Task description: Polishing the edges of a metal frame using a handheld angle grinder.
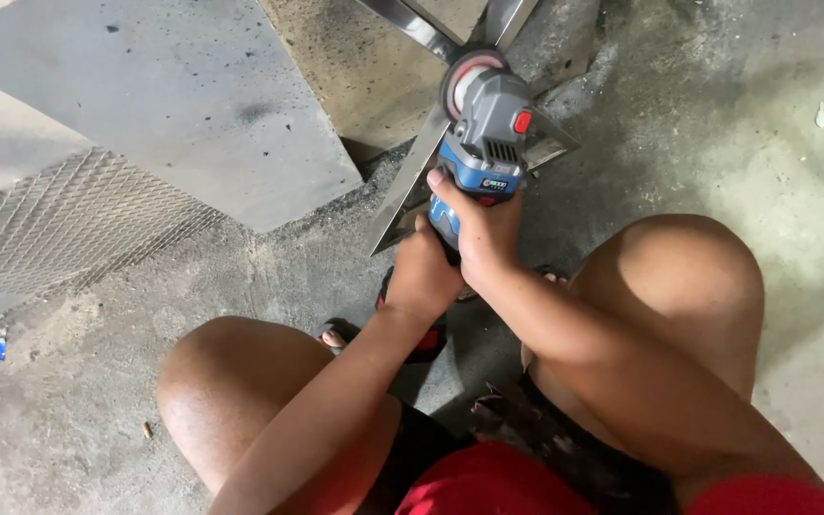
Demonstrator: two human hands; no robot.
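Angle grinder (484, 133), grey-blue, sits above knees, disc end resting on shiny metal frame (402, 191) on concrete floor (97, 401). Right hand (484, 234) fingers clamped round grinder body; left hand (422, 272) wrapped just below, fingers closed. Tool likely heavy, rigid, prone to kick: grip body, clear of disc. Mesh sheet (59, 229) well left of grinder.

Grey sheet (174, 105), mesh panel (59, 224)

One label only: small dark rectangular sticker (494, 183) with pale marks on the grinder's blue body, just above the right hand's fingers (445, 191). No packages, signs, screens.
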